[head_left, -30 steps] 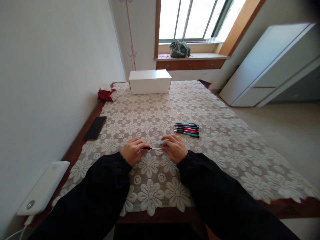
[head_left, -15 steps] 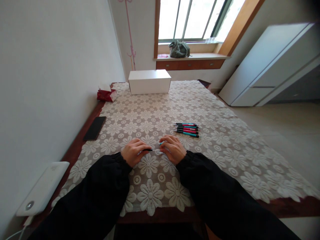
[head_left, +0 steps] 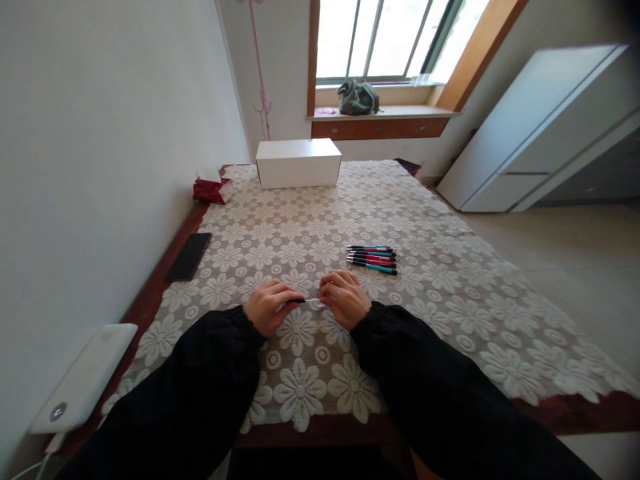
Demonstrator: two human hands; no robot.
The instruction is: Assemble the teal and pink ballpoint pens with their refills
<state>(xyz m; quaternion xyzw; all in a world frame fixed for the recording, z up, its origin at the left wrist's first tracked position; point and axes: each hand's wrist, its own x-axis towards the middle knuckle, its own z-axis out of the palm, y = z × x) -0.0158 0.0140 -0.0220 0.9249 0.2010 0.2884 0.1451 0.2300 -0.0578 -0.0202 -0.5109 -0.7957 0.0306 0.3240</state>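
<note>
Both my hands rest close together on the lace tablecloth near the table's front. My left hand pinches the black end of a thin pen part. My right hand grips the other end, where a bit of teal pen barrel shows between the fingers. The short length between the hands shows a black tip and a thin pale rod. A small pile of several pens, teal and pink with black tips, lies just beyond my right hand.
A black phone lies at the left table edge. A white box and a red tissue pack stand at the far end. A white device sits at the near left corner. A white cabinet stands at the right.
My two hands have drawn closer together, so less of the pen's rod shows between them. The pens on the cloth have not moved.
</note>
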